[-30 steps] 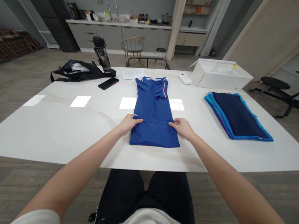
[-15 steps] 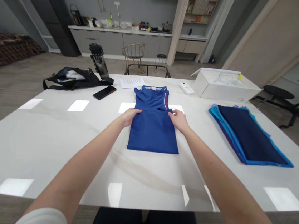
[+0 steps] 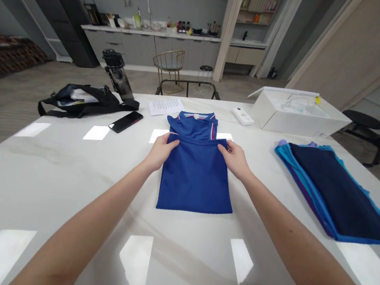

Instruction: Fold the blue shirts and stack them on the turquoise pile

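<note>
A blue polo shirt point(image 3: 196, 177) lies folded on the white table, its striped collar and a striped sleeve edge at the far end. The lower part is doubled up over the body, with its hem just below the collar. My left hand point(image 3: 162, 151) pinches the left corner of that hem between thumb and fingers. At the right corner my right hand point(image 3: 235, 158) grips the same hem in the same way. The edge between them is stretched straight across. Some of my fingertips are hidden beneath the cloth.
To the right lies a stack of folded clothes point(image 3: 332, 186), dark navy on top. Behind it stands an open white box point(image 3: 298, 120), with a white device point(image 3: 242, 117) beside it. A phone point(image 3: 126, 121), black bag point(image 3: 88, 103), bottle point(image 3: 118, 75) and printed paper point(image 3: 165, 106) occupy the far left.
Both hands have carried the shirt's hem away from me, towards the collar, so the folded flap now covers more of the shirt. The view has moved closer over the table.
</note>
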